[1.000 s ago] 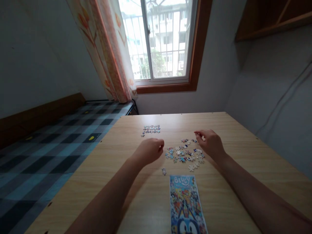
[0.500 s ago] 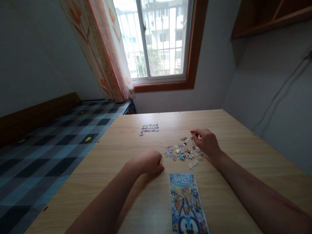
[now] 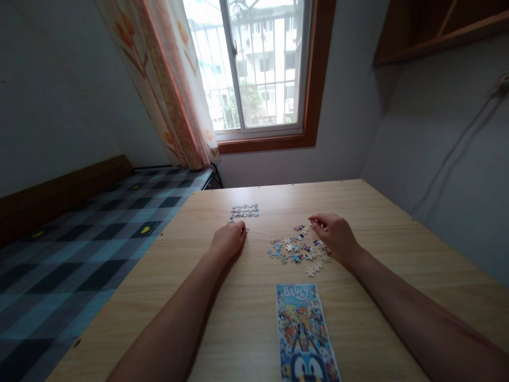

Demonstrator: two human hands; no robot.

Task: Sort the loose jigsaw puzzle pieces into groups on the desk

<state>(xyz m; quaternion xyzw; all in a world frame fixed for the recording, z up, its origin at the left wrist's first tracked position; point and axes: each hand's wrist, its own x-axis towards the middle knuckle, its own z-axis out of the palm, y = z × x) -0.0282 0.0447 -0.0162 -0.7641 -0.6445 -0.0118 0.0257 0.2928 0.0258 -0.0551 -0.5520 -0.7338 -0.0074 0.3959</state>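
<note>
While the left hand (image 3: 229, 237) pinches a small puzzle piece (image 3: 247, 231) just nearer than the rows of pieces (image 3: 245, 211) on the tabletop (image 3: 238, 318), setting it down flat would work best — fingertips at its edges, knuckles clear of the rows. The right hand (image 3: 334, 233) is curled beside the loose pieces (image 3: 296, 248); whether its fingers meet or grip anything, I cannot tell — a light touch there avoids scattering.

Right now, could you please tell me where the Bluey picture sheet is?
In the head view, the Bluey picture sheet lies on the table at the bottom, right of centre, on the near side of the loose puzzle pieces.
</note>
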